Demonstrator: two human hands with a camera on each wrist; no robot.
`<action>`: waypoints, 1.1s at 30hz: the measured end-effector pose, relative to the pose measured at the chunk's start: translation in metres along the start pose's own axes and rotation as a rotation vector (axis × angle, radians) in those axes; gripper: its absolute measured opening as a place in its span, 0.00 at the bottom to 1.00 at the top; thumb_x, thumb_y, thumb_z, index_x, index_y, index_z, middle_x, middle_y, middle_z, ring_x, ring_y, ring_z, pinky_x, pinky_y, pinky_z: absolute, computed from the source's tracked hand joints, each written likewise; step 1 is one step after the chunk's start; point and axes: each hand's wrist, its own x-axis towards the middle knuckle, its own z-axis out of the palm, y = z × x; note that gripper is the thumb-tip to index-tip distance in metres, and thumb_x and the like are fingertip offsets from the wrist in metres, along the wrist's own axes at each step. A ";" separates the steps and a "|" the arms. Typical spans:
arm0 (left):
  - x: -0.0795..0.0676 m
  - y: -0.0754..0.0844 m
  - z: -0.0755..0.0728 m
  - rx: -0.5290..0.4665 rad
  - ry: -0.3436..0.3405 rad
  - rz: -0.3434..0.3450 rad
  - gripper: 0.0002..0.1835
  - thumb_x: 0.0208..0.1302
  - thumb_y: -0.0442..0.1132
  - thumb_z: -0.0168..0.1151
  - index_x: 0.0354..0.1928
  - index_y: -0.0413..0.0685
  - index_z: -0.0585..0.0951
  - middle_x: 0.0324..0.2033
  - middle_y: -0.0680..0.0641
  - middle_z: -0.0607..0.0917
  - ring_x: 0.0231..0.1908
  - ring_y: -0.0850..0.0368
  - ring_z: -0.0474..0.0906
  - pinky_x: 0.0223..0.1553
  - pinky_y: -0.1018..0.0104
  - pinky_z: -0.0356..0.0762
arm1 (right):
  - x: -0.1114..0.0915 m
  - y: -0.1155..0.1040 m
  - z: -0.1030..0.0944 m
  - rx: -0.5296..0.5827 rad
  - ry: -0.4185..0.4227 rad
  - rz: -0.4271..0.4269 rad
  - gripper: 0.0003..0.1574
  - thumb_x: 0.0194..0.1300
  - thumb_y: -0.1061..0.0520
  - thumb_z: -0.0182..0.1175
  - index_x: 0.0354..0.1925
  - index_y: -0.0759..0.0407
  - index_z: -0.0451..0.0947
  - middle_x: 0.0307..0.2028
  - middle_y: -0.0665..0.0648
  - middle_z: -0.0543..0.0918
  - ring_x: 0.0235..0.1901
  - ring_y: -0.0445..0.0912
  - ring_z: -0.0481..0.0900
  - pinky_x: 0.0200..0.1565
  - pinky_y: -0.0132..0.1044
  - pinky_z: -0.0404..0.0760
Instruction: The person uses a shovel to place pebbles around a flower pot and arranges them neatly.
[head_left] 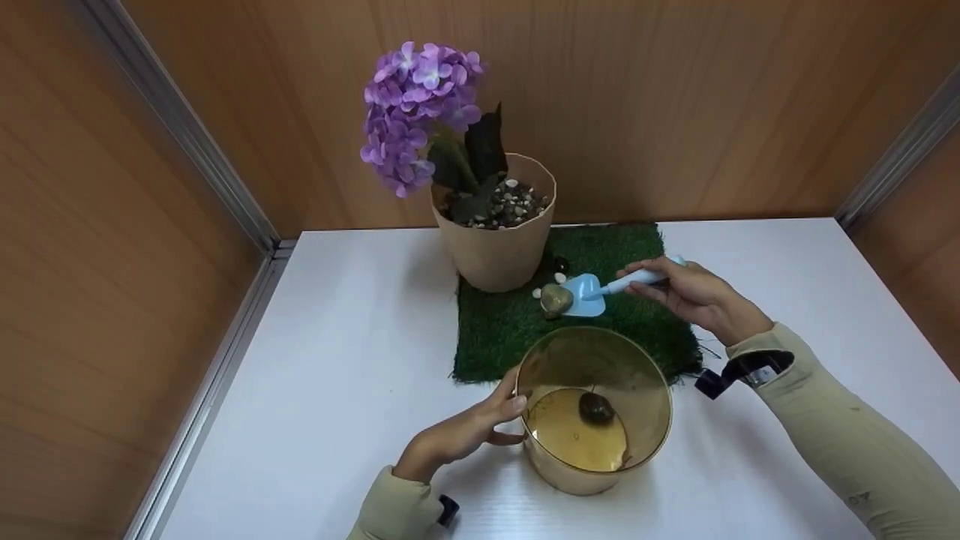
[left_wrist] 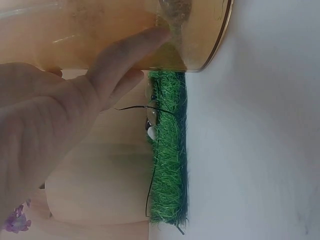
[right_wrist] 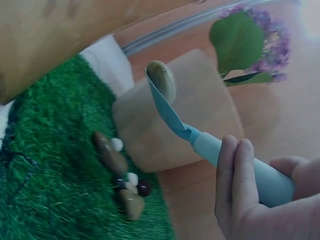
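My right hand [head_left: 694,296] grips the handle of a light blue toy trowel [head_left: 586,296] over the artificial grass mat. On the tip of the trowel's blade sits a smooth olive-grey stone [right_wrist: 162,82], raised above the mat in the right wrist view. My left hand [head_left: 476,424] holds the side of a see-through amber tub [head_left: 596,484] that stands on the white table. Inside the tub lies one dark stone [head_left: 596,409]. Where the fingers end against the far side of the tub is partly hidden.
A beige pot [head_left: 499,259] with purple flowers [head_left: 420,105] stands on the green mat [head_left: 495,345], just behind the trowel. Beside the pot lie several pebbles, including a brown stone [right_wrist: 111,156]. Wooden panels [head_left: 675,112] rise behind the white table [head_left: 330,360] and along both sides.
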 end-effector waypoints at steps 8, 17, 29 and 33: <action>0.001 -0.001 0.000 -0.011 -0.004 0.002 0.35 0.68 0.64 0.38 0.71 0.73 0.36 0.71 0.53 0.36 0.69 0.48 0.40 0.53 0.57 0.73 | 0.024 0.020 0.003 0.016 0.066 0.014 0.20 0.71 0.59 0.49 0.55 0.72 0.72 0.62 0.70 0.59 0.53 0.54 0.75 0.58 0.35 0.68; 0.000 -0.001 -0.001 -0.034 -0.020 0.015 0.35 0.69 0.62 0.38 0.71 0.72 0.36 0.71 0.51 0.35 0.69 0.47 0.39 0.55 0.54 0.71 | 0.043 0.035 0.012 -0.027 0.113 0.028 0.22 0.69 0.60 0.51 0.56 0.76 0.68 0.58 0.70 0.64 0.49 0.55 0.77 0.55 0.33 0.71; 0.000 -0.001 -0.002 -0.042 -0.020 0.007 0.36 0.69 0.61 0.38 0.72 0.68 0.36 0.71 0.50 0.35 0.69 0.47 0.40 0.55 0.54 0.71 | 0.052 0.045 0.019 -0.033 0.187 0.021 0.17 0.69 0.58 0.52 0.49 0.70 0.71 0.58 0.70 0.65 0.46 0.53 0.79 0.53 0.33 0.73; 0.000 -0.001 -0.002 -0.046 -0.026 0.014 0.35 0.70 0.61 0.38 0.72 0.71 0.36 0.71 0.51 0.36 0.69 0.47 0.40 0.55 0.55 0.71 | 0.052 0.047 0.020 -0.059 0.184 0.001 0.21 0.69 0.56 0.53 0.52 0.70 0.67 0.58 0.70 0.63 0.47 0.54 0.78 0.53 0.33 0.73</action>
